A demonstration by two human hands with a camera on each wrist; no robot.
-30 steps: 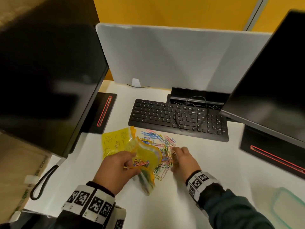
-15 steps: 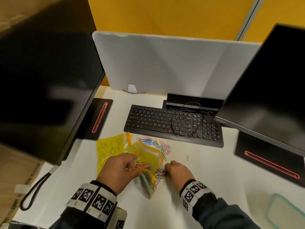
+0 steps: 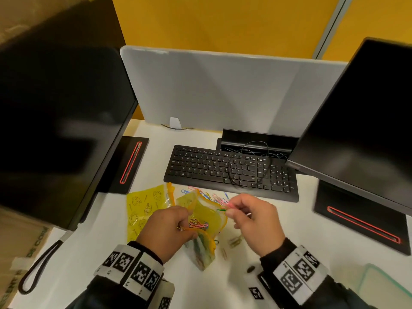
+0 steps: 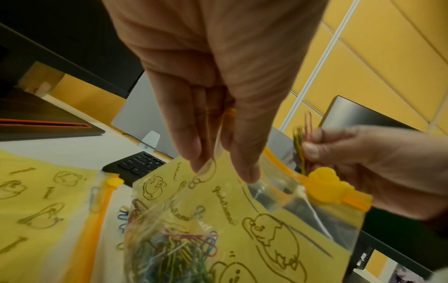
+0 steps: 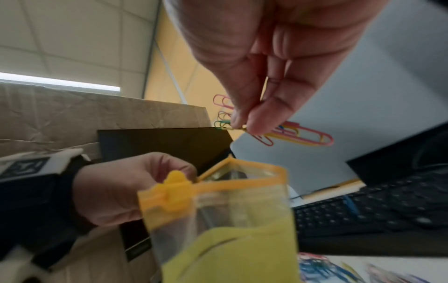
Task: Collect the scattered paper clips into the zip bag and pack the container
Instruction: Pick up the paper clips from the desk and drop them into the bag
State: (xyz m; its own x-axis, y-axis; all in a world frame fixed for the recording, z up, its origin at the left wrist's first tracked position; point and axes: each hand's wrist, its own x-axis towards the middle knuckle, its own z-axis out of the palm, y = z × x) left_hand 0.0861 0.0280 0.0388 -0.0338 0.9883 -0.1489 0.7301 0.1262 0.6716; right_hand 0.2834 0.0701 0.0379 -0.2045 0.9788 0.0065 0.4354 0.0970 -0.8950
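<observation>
My left hand (image 3: 184, 220) pinches the near rim of a yellow printed zip bag (image 3: 207, 216) and holds its mouth open above the desk. Many coloured paper clips (image 4: 169, 254) lie in the bag's bottom. My right hand (image 3: 229, 210) pinches a small bunch of clips (image 5: 303, 136), pink, yellow and green, just over the bag's orange rim (image 5: 242, 168), beside the slider (image 4: 324, 181). More loose clips (image 3: 214, 196) lie between the bag and the keyboard, and a few clips (image 3: 235, 240) lie right of the bag. The teal-rimmed container (image 3: 383, 286) sits at the lower right.
A second yellow zip bag (image 3: 145, 206) lies flat to the left. A black keyboard (image 3: 229, 172) with a cable on it lies behind the clips. Two dark monitors (image 3: 55, 130) flank the desk, their bases (image 3: 356, 221) on it. A grey divider (image 3: 223, 92) stands at the back.
My right hand has left the pile on the desk and risen to the bag's mouth with a bunch of clips. My left hand has kept the bag open and raised it slightly.
</observation>
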